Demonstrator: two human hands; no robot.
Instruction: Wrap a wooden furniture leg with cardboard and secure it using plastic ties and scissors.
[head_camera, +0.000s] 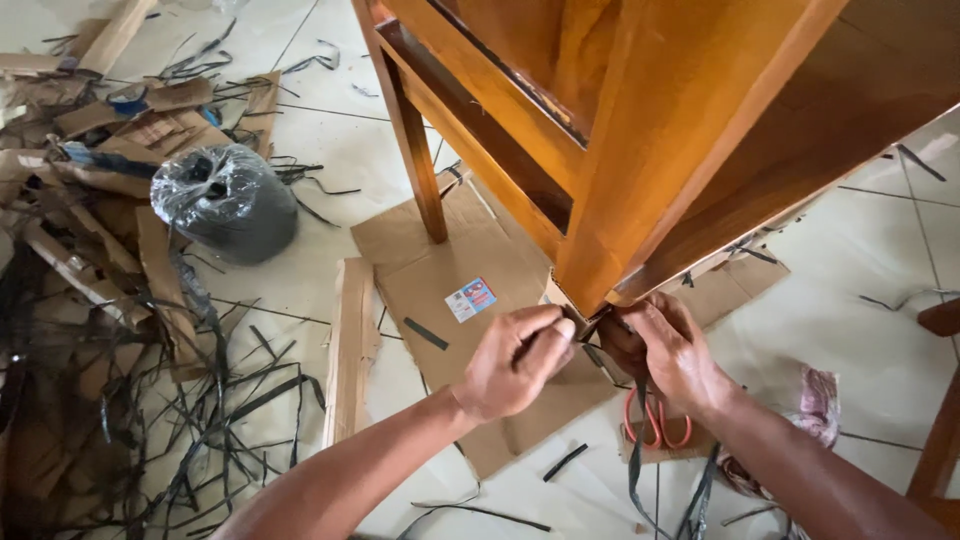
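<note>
Strap (590, 328) pinched at chair leg (600, 250) foot between left hand (515, 360) fingertips, closed tight; right hand (670, 350) fingers curled around strap too. Scissors (655, 420) beneath right fingers, on cardboard (430, 280).

**Arms and hands: bare throughout**

Two forearms in view, both bare from the bottom edge up, no sleeve or cuff showing. Left hand (512, 360), nearer the sticker on the cardboard (470, 299): no glove, ring or watch, short plain nails. Right hand (668, 350), farther from that sticker: ungloved, wrist bare, no band. Veins and knuckle creases visible on both.
</note>
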